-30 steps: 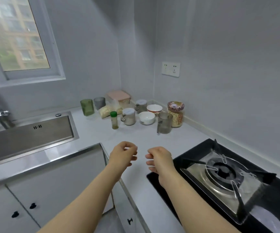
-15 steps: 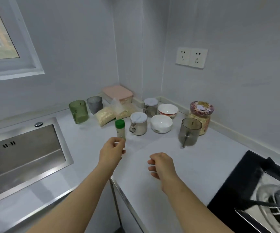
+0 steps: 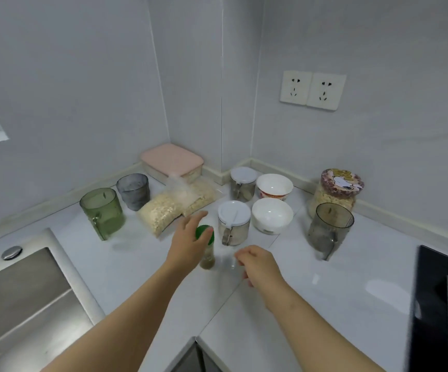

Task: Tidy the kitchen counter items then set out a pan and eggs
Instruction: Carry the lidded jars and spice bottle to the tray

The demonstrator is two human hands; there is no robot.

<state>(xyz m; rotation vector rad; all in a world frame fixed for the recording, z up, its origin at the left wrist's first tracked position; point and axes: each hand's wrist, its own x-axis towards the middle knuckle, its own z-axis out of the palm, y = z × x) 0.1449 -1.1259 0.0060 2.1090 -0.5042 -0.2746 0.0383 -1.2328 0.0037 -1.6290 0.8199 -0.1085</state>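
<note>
At the far left the steel sink (image 3: 16, 304) is set in the white table (image 3: 324, 291). Behind it a green cup (image 3: 102, 210) and a grey cup (image 3: 133, 190) stand upright, close together. Next to them lie two clear bags (image 3: 161, 213) full of pale flakes, and behind the bags, in the corner, is a box (image 3: 171, 159) with a pink lid.

The left hand (image 3: 190, 242) is at the bottle (image 3: 207, 253). Its fingers are stretched forward, rather wide, and the thumb lies over the green cap; they are not curled round it. The bottle stands upright on the table, long axis vertical, cap up, just in front of the near jar (image 3: 233, 221). It is clear, with brown powder in the lower part.

The near jar has a white lid and a metal handle; what is in it I cannot tell. The far jar (image 3: 243, 183) behind it holds something dark. Beside them are two white bowls (image 3: 272, 214), one behind the other, both open side up.

The right hand (image 3: 257, 264) hovers over the table near the bottle, fingers loosely curled, holding nothing.

Further right a grey mug (image 3: 330, 226) stands upright, and just behind it a tall jar (image 3: 338, 191) with a cartoon lid, filled with pale cereal. The black stove (image 3: 443, 304) is at the right edge.
</note>
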